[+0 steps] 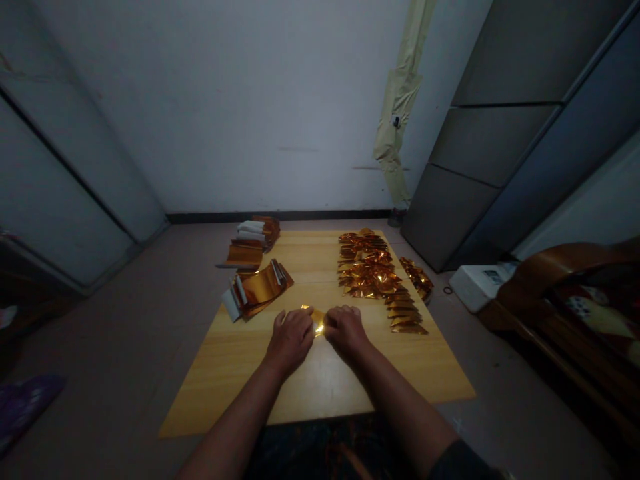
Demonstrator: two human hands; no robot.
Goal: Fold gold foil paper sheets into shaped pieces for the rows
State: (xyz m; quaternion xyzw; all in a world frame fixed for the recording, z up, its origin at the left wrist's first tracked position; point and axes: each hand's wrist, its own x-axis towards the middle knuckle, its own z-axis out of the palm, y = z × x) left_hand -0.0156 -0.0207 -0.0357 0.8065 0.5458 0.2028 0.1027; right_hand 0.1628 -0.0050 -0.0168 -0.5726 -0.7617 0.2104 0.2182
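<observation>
Between my hands, near the middle of the wooden table (pixel 310 393), is a shiny piece of gold foil paper (pixel 319 323). My left hand (pixel 292 337) grips its left side, with the fingers curled. On its right side my right hand (pixel 346 328) pinches the foil, fingers bent over it. The fingers hide part of the piece, so its full shape cannot be made out. To the left lies a stack of gold foil sheets (pixel 261 287), curled, with grey undersides. Many folded gold foil pieces (pixel 367 270) are lined up in rows on the right.
More foil sheets (pixel 246 253) lie at the table's back left corner. Additional folded pieces (pixel 417 277) are beyond the right edge. A grey refrigerator (pixel 480 147), a white box (pixel 475 287) and a carved wooden seat (pixel 565 293) stand right. A purple bag (pixel 30 407) lies on the floor.
</observation>
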